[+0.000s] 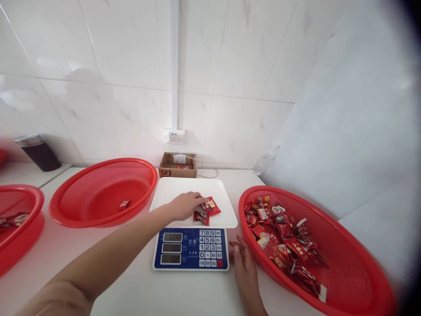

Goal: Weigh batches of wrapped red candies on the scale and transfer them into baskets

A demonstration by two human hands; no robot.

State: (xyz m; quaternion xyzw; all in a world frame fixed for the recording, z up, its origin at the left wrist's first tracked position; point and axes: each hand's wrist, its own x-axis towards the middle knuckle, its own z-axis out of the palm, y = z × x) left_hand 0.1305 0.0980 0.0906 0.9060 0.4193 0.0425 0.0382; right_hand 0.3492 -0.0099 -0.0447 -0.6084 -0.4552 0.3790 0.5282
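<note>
The left hand [186, 205] reaches over the scale [192, 224] and rests its fingers on a few red packets [207, 210] lying on the scale's white pan, pressing on them loosely rather than clenching them. The right hand [244, 263] lies flat and released on the surface [138, 289], just right of the scale's blue keypad and touching the rim of the full basket [332, 281], which stands right of the scale and holds a heap of red packets. Left of the scale stands a second basket [82, 215] with a single packet [125, 204] inside. Farther left of the scale, a third basket [31, 206] is cut by the frame edge. Behind the scale, against the tiled wall, sits a small box [171, 172], with a socket [176, 136] above it. Far left of the scale stands a dark bin [39, 153].
</note>
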